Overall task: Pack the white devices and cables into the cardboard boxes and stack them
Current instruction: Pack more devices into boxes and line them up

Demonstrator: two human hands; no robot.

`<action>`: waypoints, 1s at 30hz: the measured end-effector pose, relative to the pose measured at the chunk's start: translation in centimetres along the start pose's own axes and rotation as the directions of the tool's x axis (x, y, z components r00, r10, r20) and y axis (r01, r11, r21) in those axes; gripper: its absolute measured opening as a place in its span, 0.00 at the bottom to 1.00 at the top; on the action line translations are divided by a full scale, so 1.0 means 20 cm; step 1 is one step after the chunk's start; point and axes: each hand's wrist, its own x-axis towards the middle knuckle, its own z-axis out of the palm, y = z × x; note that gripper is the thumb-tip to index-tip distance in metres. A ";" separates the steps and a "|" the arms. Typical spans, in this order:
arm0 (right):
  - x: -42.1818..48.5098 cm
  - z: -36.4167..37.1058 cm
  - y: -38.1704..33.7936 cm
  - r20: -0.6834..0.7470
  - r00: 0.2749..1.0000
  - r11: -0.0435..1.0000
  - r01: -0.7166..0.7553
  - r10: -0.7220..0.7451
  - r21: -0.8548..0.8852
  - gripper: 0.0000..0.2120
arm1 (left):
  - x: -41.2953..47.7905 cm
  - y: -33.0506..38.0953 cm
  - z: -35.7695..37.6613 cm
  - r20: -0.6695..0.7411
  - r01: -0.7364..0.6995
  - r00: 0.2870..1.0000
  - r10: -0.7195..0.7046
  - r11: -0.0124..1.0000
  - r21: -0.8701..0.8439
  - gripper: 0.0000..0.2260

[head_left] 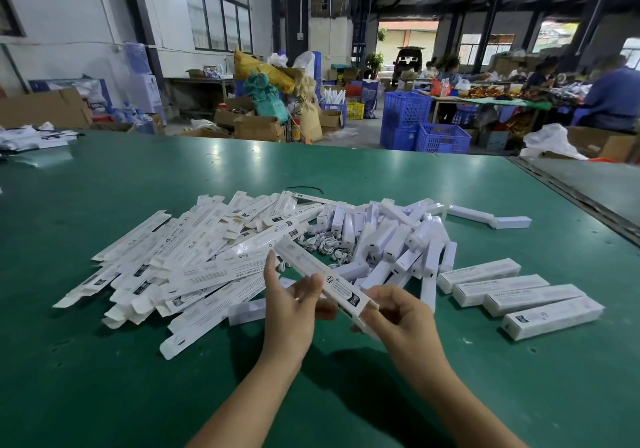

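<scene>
Pinched at its near end between the curled fingers and thumb of the right hand (pixel 398 312), a long white carton (pixel 311 267) hangs just above the green table (pixel 104 395), slanting from five o'clock up toward eleven o'clock. The left hand (pixel 294 295) takes its middle: the fingers lie under the carton and the thumb reaches up along its far side, so the carton is held between them. At nine o'clock from the held carton spreads a loose heap of flat cartons (pixel 180 260), unfolded and overlapping, some with printed panels facing up. At one o'clock lies a jumble of white devices (pixel 398 239), slim bars piled across one another, and one more device (pixel 485 217) lies apart from the heap toward two o'clock. Between the two heaps, at twelve o'clock and just beyond the carton's far tip, sit coiled white cables (pixel 322 239). At three o'clock four packed boxes (pixel 519 295) lie side by side in a slanted row on the table, touching or nearly so, not stacked.
</scene>
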 end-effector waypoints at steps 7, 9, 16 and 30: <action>0.01 -0.01 0.03 -0.203 0.973 0.988 0.086 -0.110 -0.127 0.10 | -0.09 0.02 0.01 0.492 -0.317 0.869 0.061 0.831 0.457 0.24; 0.01 -0.02 0.05 -0.181 0.972 0.975 0.114 -0.149 -0.191 0.11 | -0.09 0.03 0.01 0.526 -0.337 0.849 0.044 0.813 0.475 0.24; 0.00 -0.04 0.03 0.050 0.916 0.825 0.381 -0.398 -0.418 0.07 | -0.08 0.04 -0.01 0.469 -0.304 0.880 0.071 0.844 0.442 0.21; -0.02 -0.08 -0.01 0.206 0.891 0.838 0.451 -0.404 -0.308 0.22 | -0.06 0.05 -0.03 0.372 -0.303 0.913 0.167 0.888 0.346 0.20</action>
